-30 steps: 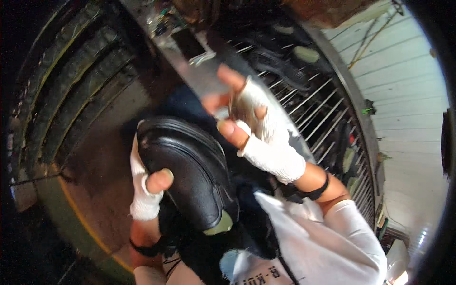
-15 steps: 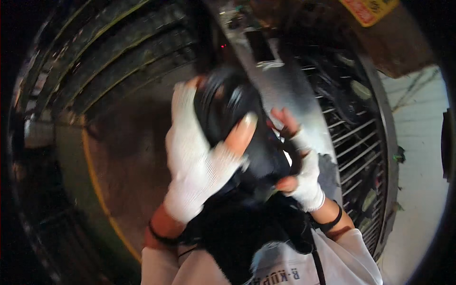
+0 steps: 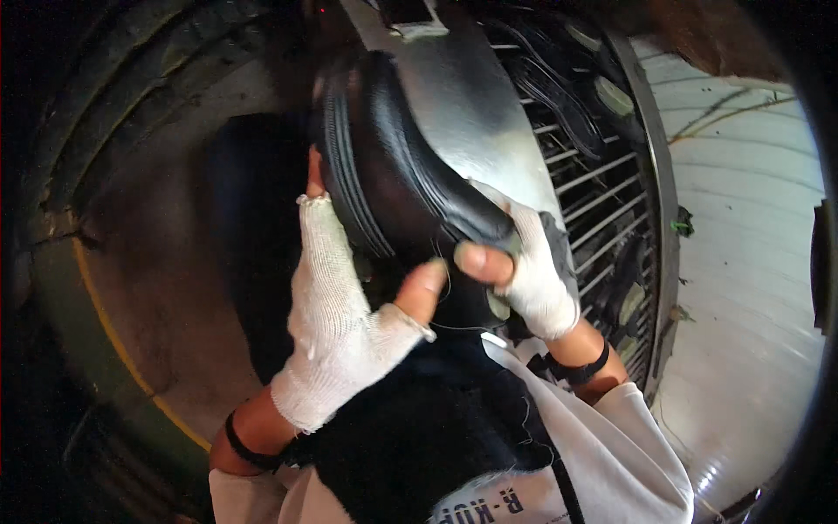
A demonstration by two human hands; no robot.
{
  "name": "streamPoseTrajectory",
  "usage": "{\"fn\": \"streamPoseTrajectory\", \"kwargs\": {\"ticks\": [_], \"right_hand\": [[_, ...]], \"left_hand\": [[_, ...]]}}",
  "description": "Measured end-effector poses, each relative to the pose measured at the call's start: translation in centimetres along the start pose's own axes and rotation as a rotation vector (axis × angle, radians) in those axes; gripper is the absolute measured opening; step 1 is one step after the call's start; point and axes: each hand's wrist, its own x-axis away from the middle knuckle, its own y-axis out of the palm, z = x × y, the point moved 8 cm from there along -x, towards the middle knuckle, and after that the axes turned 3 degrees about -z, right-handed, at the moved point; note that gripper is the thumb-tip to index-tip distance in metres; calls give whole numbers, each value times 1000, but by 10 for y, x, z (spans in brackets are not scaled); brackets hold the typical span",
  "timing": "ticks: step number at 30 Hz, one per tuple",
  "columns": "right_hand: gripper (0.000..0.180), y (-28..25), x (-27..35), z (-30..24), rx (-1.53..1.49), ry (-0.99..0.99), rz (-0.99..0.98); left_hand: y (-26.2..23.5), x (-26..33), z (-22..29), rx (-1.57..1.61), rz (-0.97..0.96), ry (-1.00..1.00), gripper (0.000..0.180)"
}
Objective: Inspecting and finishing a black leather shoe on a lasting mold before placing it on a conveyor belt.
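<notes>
A glossy black shoe (image 3: 384,148) is held up in front of me on its side, its ridged sole edge turned to the left. My left hand (image 3: 336,327), in a white knit glove with bare fingertips, supports the sole side; its fingers go behind the shoe and its thumb lies near the lower end. My right hand (image 3: 528,275), gloved the same way, grips the shoe's right end with the thumb in front and the other fingers mostly hidden. Thin loose thread curls below the thumbs. A black apron (image 3: 410,428) covers my front.
Beyond the shoe runs a grey metal surface (image 3: 463,96). To its right, a barred metal rack (image 3: 602,188) holds several dark shoe soles (image 3: 559,105). A pale corrugated panel (image 3: 742,236) stands at far right. Dark curved shelving (image 3: 131,96) and a yellow floor line (image 3: 131,358) are left.
The shoe has turned so its sole edge and side show clearly. My right hand has closed on its right end. My left hand has moved slightly down and left.
</notes>
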Motion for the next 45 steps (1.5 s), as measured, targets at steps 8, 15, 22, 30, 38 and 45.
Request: {"fn": "streamPoseTrajectory", "kwargs": {"ticks": [8,15,22,30,38,45], "right_hand": [[90,20,-45,31,-393,-291,-137],[44,23,-98,12,-50,-184,-98],[31,28,-158,-15,252,-72,-154],[25,26,-164,-27,322,-362,-160],[34,36,-84,-56,415,-447,-584],[47,25,-114,-26,11,-256,-342]], "left_hand": [[-36,-53,34,-335,-353,139,66],[-34,7,-45,-779,-752,282,52],[-92,-94,-54,-541,-13,-78,57],[-93,-110,-44,-585,-142,32,53],[-56,-30,-12,-654,-323,190,48],[-68,-64,-17,-699,-238,24,46]]}}
